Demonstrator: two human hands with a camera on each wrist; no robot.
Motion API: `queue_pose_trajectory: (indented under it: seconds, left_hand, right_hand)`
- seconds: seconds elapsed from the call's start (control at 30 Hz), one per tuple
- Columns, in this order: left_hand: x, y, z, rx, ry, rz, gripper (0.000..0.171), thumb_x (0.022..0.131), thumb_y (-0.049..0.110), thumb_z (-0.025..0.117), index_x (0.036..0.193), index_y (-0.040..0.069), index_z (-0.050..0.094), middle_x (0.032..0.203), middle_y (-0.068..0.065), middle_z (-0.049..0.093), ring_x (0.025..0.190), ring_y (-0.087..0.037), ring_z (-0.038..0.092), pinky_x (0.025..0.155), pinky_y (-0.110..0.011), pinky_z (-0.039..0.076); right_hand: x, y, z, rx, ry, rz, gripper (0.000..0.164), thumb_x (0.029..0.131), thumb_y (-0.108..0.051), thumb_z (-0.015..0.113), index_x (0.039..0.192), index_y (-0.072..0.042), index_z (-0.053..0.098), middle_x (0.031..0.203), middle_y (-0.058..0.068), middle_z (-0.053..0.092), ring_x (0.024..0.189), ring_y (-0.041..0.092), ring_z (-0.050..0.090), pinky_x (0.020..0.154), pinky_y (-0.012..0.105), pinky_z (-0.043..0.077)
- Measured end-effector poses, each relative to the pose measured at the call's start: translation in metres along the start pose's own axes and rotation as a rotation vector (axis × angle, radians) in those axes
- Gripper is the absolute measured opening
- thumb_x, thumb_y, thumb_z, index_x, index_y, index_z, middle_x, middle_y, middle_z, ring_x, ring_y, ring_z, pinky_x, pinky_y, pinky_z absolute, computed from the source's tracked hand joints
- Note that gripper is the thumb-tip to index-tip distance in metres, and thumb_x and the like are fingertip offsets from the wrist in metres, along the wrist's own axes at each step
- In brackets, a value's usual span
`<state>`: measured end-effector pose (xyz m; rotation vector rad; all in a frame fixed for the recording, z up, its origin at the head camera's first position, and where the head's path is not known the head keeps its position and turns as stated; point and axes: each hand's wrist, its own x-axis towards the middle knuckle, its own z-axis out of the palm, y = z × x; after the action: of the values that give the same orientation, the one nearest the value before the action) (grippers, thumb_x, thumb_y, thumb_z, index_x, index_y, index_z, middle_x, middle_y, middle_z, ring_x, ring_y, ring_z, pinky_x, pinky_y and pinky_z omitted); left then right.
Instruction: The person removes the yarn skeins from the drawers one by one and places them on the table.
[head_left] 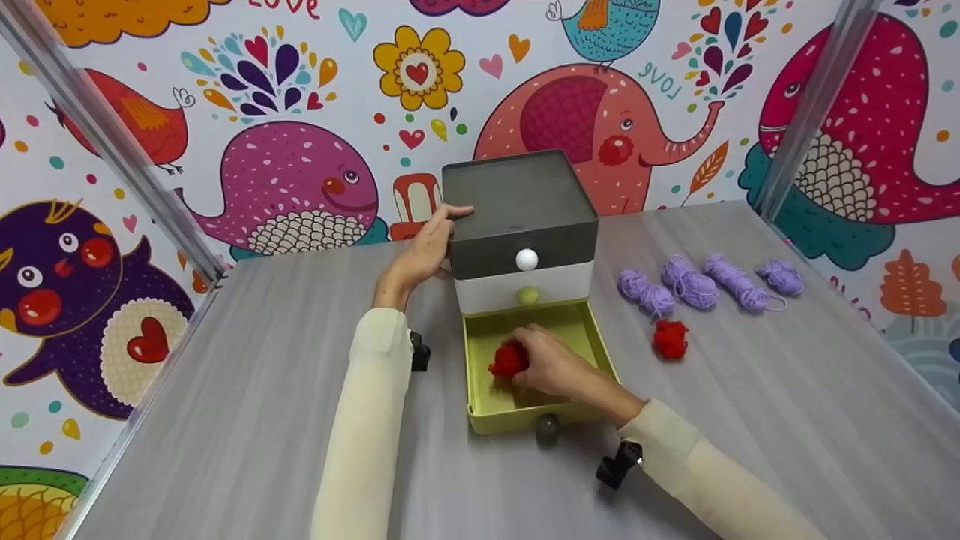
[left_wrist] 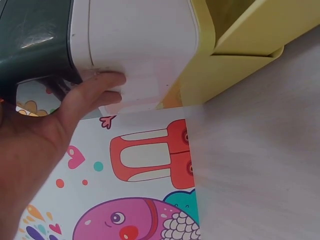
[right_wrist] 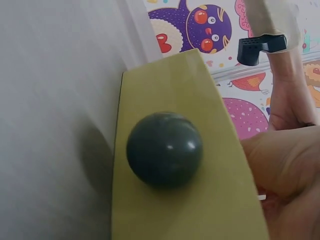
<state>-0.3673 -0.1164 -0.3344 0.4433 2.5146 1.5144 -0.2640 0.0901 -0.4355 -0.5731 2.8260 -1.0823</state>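
A small three-tier drawer box (head_left: 517,195) has a dark grey top tier, a white middle one and a yellow-green bottom drawer (head_left: 480,421), which is pulled out. My left hand (head_left: 424,251) rests against the box's left side, one finger lying over the top edge. In the left wrist view, fingers (left_wrist: 102,84) of that hand press on the white side wall. Inside the open drawer, my right hand (head_left: 551,362) grips a red yarn ball (head_left: 509,360). The right wrist view shows the drawer's dark round knob (right_wrist: 165,150) close up, while the yarn is hidden behind the drawer front.
To the right of the box, several purple yarn bundles (head_left: 690,283) lie in a row on the grey table (head_left: 247,420). Another red yarn ball (head_left: 670,340) sits just in front of them. A patterned wall (head_left: 420,150) stands behind the box.
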Motion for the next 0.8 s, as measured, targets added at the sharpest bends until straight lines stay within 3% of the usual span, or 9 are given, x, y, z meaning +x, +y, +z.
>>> queue_pose_trajectory:
  seconds: [0.27,0.57,0.8]
  left_hand:
    - [0.001,0.0,0.0,-0.02,-0.003,-0.006,0.042,0.108,0.037,0.028,0.148,0.034,0.039,0.141,-0.014,0.045,0.118,-0.036,0.059,0.093,-0.057,0.055]
    - [0.0,0.0,-0.001,-0.023,-0.008,-0.011,0.042,0.108,0.037,0.028,0.148,0.034,0.039,0.142,-0.015,0.044,0.119,-0.037,0.057,0.093,-0.057,0.055]
    - [0.001,0.0,0.001,-0.049,-0.012,-0.019,0.042,0.108,0.037,0.029,0.148,0.035,0.039,0.141,-0.014,0.045,0.119,-0.037,0.057,0.095,-0.058,0.054]
  right_hand:
    - [-0.007,0.0,-0.012,0.004,0.046,-0.017,0.045,0.075,0.005,0.079,0.117,-0.002,0.066,0.113,0.015,0.061,0.106,0.03,0.062,0.095,0.047,0.056]
    - [-0.017,0.004,-0.042,0.027,0.137,-0.03,0.045,0.076,0.007,0.076,0.119,0.0,0.066,0.115,0.017,0.064,0.105,0.03,0.063,0.094,0.047,0.056]
    - [-0.026,0.011,-0.065,0.059,0.153,0.016,0.05,0.078,0.007,0.074,0.126,0.003,0.062,0.12,0.023,0.063,0.107,0.036,0.063,0.096,0.05,0.055]
